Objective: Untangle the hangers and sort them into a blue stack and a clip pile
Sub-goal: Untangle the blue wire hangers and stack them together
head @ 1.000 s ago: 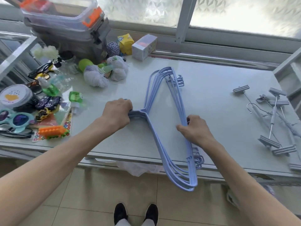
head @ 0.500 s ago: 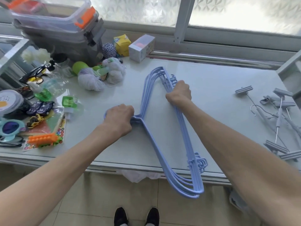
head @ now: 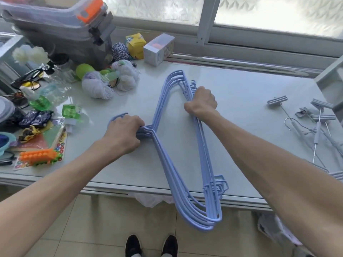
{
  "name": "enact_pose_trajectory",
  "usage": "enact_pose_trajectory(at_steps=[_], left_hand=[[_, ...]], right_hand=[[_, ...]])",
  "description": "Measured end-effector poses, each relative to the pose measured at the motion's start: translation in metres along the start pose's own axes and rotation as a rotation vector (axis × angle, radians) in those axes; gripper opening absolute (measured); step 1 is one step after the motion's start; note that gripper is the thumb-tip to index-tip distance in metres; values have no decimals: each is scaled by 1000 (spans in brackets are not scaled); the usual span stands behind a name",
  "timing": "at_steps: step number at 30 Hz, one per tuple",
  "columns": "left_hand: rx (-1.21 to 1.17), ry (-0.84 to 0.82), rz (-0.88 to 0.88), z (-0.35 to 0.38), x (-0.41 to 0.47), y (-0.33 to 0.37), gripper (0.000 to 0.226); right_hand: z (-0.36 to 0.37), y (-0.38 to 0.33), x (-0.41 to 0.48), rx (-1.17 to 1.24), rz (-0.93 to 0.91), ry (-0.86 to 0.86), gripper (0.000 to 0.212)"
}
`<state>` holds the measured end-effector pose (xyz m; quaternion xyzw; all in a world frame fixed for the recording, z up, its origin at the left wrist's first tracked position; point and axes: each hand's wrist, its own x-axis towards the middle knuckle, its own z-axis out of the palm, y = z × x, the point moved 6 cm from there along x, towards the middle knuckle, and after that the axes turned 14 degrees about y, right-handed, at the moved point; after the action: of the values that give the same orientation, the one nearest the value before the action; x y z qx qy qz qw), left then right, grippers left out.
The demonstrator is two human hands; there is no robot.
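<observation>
**A:** So where's the blue hanger stack (head: 204, 225) sitting right now? I can't work out what the hands are up to.

**B:** Flat on the white table (head: 241, 138), bang in the middle, right in front of the person. The long axis runs away from them. The far end is up toward the window and the near end pokes out over the table's front edge, above the floor. The hooks all point off to their left.

**A:** And the hands?

**B:** Both are clamped on it. The left hand (head: 123, 135) is curled round the bunched necks, and the hook tips (head: 117, 115) peek out past the knuckles. The right hand (head: 201, 102) is a fist round the straight bars on the far half. So left is nearer the body and right is reaching further out.

**A:** Clip ones?

**B:** The clip hangers (head: 317, 129) are in a loose grey heap well off to the person's right, nowhere near the blue lot. Looks pretty much sorted to me, so I'd guess they're just squaring up the stack. With that near end overhanging, any shove wants to go along the stack, away from the person, or it could tip off the edge.
</observation>
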<state>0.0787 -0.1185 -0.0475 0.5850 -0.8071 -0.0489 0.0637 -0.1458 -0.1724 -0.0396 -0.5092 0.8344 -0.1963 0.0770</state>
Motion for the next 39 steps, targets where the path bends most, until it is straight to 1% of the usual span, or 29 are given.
enact_pose_trajectory(at_steps=[3, 6, 8, 10, 12, 14, 16, 18, 21, 25, 27, 29, 31, 34, 36, 39], left_hand=[[40, -9, 2, 0, -3, 6, 20], [14, 23, 4, 0, -2, 7, 19], [-26, 28, -8, 0, -2, 4, 25], [-47, 45, -5, -1, -1, 1, 31], [-50, 46, -23, -3, -4, 0, 28], [-50, 64, -21, -6, -7, 0, 16], [-59, 71, -5, -7, -9, 1, 22], [-66, 58, 13, -9, -9, 2, 22], [-73, 44, 36, -9, -4, -1, 32], [-103, 14, 17, -6, 1, -5, 38], [-119, -31, -9, -1, 3, -10, 33], [-145, -43, 13, 1, 4, -11, 28], [-153, -38, 53, 0, 2, -11, 29], [-153, -11, 88, -5, -1, -14, 16], [-146, 10, 79, -8, -1, -15, 10], [-96, 24, 72, -12, -1, -12, 10]], right_hand=[[4, -5, 5, 16, 14, -52, 31], [6, -8, 10, 103, 73, -35, 38], [6, -10, 12, 145, 97, 5, 38], [6, -12, 13, 125, 70, 22, 38], [5, -14, 11, 72, 14, 28, 36], [4, -15, 9, 17, -43, 48, 32], [1, -13, 4, -33, -82, 54, 31], [-1, -4, 1, -45, -68, 30, 28], [-2, 9, -1, 13, 0, -12, 18], [-2, 11, -4, 42, 55, -44, 20], [-4, 6, -5, 37, 57, -72, 19], [-7, 4, -4, 48, 61, -80, 19], [-10, 3, -3, 53, 60, -80, 20], [-14, 2, -2, 56, 43, -82, 17], [-14, 0, -3, 56, 20, -80, 16], [-13, -2, -5, 11, -21, -53, 16]])
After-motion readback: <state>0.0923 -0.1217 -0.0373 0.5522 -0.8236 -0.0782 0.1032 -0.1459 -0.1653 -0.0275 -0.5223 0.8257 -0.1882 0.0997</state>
